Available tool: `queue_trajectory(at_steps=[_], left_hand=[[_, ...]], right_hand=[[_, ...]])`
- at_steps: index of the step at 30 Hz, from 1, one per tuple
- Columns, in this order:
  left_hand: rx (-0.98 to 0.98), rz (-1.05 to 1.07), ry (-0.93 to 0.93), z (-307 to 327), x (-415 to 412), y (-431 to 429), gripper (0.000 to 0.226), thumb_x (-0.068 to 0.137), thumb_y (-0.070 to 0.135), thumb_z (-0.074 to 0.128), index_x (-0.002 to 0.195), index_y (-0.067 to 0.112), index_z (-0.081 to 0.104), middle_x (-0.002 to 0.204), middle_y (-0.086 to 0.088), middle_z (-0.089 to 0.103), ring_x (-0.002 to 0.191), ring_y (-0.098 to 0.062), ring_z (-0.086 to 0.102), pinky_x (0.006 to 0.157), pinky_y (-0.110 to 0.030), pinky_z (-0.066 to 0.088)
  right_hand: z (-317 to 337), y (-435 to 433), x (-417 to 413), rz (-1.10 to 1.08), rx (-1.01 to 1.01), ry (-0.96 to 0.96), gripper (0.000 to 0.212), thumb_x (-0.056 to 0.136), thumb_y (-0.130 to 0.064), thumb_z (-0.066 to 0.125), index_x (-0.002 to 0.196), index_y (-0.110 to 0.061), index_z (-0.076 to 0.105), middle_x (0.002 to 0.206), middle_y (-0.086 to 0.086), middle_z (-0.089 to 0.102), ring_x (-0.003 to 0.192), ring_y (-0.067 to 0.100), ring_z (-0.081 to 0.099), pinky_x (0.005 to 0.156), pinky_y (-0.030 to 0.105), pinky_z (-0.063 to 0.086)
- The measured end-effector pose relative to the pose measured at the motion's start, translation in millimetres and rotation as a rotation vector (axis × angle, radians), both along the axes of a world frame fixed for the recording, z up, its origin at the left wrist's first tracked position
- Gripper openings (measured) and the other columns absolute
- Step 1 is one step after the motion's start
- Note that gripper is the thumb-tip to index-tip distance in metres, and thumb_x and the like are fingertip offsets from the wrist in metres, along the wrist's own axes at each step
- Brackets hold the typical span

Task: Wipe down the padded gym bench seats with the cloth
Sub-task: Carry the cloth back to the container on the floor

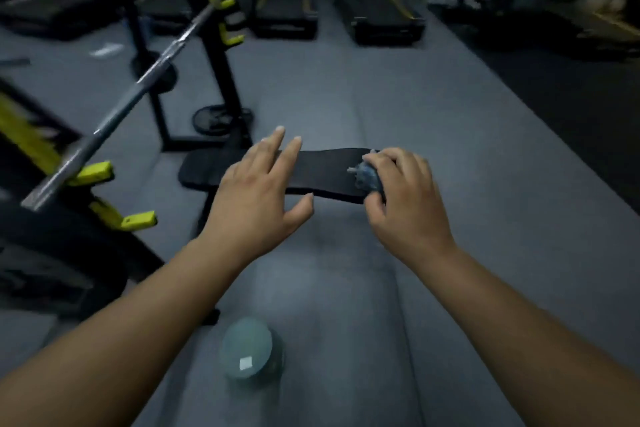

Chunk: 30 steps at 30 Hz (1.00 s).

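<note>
My right grip (405, 191) curls round the balled cloth (369, 178), soft and light, with the seat (329, 170) end just beneath. My left grip (256, 194) hovers spread beside it. The seat looks firm and slick, so I'd flatten the cloth under my palm.

a grey matted floor (433, 107) is seen, with a black padded bench (322, 173) stood crosswise on it. a bluish cloth (369, 178) is held against the bench's right end by the right hand (405, 198). nearer, a pale-lidded jar (251, 350) is set on the floor; beyond the bench, a plate (221, 120) is laid flat by a rack (225, 80).
</note>
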<state>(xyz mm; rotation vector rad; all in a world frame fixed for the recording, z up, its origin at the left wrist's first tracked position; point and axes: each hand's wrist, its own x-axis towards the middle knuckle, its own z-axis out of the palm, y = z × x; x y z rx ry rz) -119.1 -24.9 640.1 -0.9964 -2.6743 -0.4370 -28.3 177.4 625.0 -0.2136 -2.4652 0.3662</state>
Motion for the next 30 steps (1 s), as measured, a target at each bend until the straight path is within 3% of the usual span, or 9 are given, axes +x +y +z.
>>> queue_trajectory(at_steps=[5,10,16,18,23,30], left_hand=[[-0.019,0.367,-0.064,-10.9,20.3,8.1,0.085,0.083,0.063,0.034,0.156,0.02,0.026,0.164,-0.008,0.02,0.146,-0.031,0.03,0.113,-0.052,0.036],[-0.085,0.653,-0.14,-22.3,54.1,-19.8,0.085,0.084,0.065,0.035,0.157,0.022,0.024,0.165,-0.007,0.018,0.148,-0.027,0.026,0.113,-0.05,0.037],[-0.09,0.91,-0.233,-73.5,75.3,-65.2,0.082,0.09,0.056,0.054,0.157,0.023,0.021,0.166,-0.004,0.013,0.149,-0.025,0.023,0.112,-0.048,0.037],[-0.053,0.989,-0.308,-97.9,70.2,-75.0,0.081,0.089,0.058,0.052,0.157,0.024,0.022,0.166,-0.003,0.014,0.147,-0.027,0.026,0.109,-0.048,0.038],[0.033,1.187,-0.457,-136.8,70.4,-82.9,0.087,0.081,0.067,0.025,0.158,0.027,0.017,0.166,0.0,0.009,0.147,-0.027,0.027,0.11,-0.044,0.037],[0.139,1.471,-0.474,-160.3,113.3,-79.8,0.083,0.082,0.06,0.037,0.155,0.024,0.025,0.165,-0.004,0.019,0.143,-0.031,0.034,0.105,-0.047,0.04]], right_hand=[[-8.8,26.7,-56.0,0.42,-0.032,-0.052,0.048,0.078,-0.013,0.054,0.126,-0.014,0.06,0.124,0.006,0.056,0.114,0.029,0.05,0.097,0.041,0.043],[-25.9,1.0,-82.7,0.665,-0.079,-0.136,0.047,0.079,-0.009,0.058,0.126,-0.015,0.059,0.126,0.003,0.054,0.116,0.026,0.046,0.095,0.044,0.045],[-51.2,-44.5,-133.2,0.946,0.013,-0.191,0.048,0.08,-0.008,0.059,0.127,-0.015,0.058,0.127,0.004,0.053,0.118,0.026,0.045,0.093,0.049,0.048],[-65.9,-64.7,-154.4,1.015,0.053,-0.231,0.047,0.08,-0.008,0.06,0.127,-0.015,0.058,0.127,0.004,0.053,0.118,0.026,0.046,0.093,0.051,0.048],[-99.3,-120.9,-186.2,1.259,0.159,-0.355,0.044,0.082,-0.009,0.059,0.126,-0.016,0.058,0.125,0.002,0.053,0.118,0.024,0.047,0.098,0.048,0.047],[-135.3,-183.7,-175.7,1.606,0.224,-0.459,0.044,0.083,-0.016,0.052,0.127,-0.014,0.058,0.128,0.005,0.052,0.119,0.026,0.047,0.101,0.044,0.045]])
